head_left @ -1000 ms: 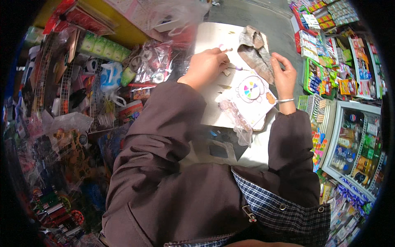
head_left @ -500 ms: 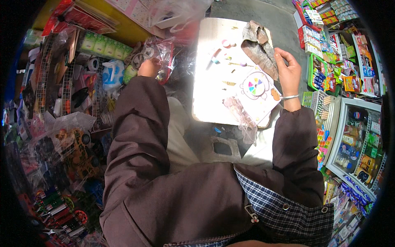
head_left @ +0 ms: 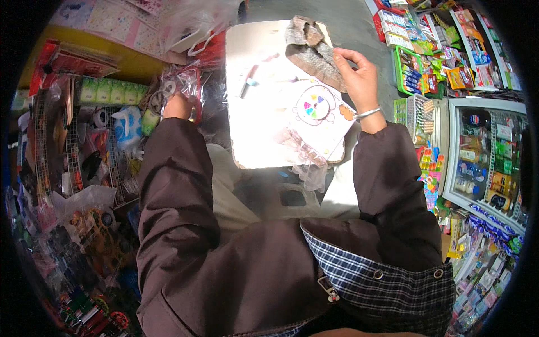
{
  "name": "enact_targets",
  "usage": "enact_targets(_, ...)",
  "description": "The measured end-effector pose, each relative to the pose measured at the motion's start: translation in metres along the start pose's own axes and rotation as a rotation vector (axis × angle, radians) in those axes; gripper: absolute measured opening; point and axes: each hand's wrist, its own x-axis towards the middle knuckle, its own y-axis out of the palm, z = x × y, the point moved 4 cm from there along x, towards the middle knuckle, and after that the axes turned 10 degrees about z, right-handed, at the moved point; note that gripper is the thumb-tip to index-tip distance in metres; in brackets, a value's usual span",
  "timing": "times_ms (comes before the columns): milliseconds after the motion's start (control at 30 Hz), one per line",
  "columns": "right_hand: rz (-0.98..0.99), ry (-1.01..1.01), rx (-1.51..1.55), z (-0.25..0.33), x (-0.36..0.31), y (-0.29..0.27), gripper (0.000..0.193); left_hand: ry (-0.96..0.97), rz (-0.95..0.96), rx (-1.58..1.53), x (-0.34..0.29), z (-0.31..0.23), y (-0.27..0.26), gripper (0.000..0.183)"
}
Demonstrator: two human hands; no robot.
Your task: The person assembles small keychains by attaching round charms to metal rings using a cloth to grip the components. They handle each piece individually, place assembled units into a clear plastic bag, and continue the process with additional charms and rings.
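My left hand point(head_left: 177, 105) is at the left, among crinkled clear plastic packaging point(head_left: 193, 90) with red parts. Its fingers look curled in, and what they hold is hidden. My right hand point(head_left: 360, 78), a silvery bangle on its wrist, is over the right edge of the white tabletop point(head_left: 241, 140). The thumb and index finger are bent with a gap between them, beside a crumpled grey-brown cloth point(head_left: 311, 53). On the tabletop are a sheet with a cartoon outline point(head_left: 331, 132), a round palette of coloured wedges point(head_left: 315, 106) and a pinkish clear plastic bag point(head_left: 306, 163).
Racks of packaged goods point(head_left: 95, 140) crowd my left side, with a blue and white packet point(head_left: 128, 126) near my left hand. To the right are snack packets in a green basket point(head_left: 409, 70) and a glass-fronted drinks fridge point(head_left: 483, 157). A translucent bag point(head_left: 196, 25) lies beyond.
The whole view has swung, so the table and shelves sit further left in the picture. Both hands stay almost in place beside the plastic packaging and the cloth.
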Motion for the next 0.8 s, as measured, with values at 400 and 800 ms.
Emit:
enact_targets(400, 0.002, -0.059, -0.019, -0.001, -0.01, -0.007, 0.018, 0.009, -0.017, -0.026, 0.0, 0.004, 0.002, 0.034)
enact_targets(800, 0.061, -0.006, -0.055, 0.006, -0.024, -0.022, 0.017, -0.076, -0.086, -0.005, 0.01, 0.014, 0.004, 0.037)
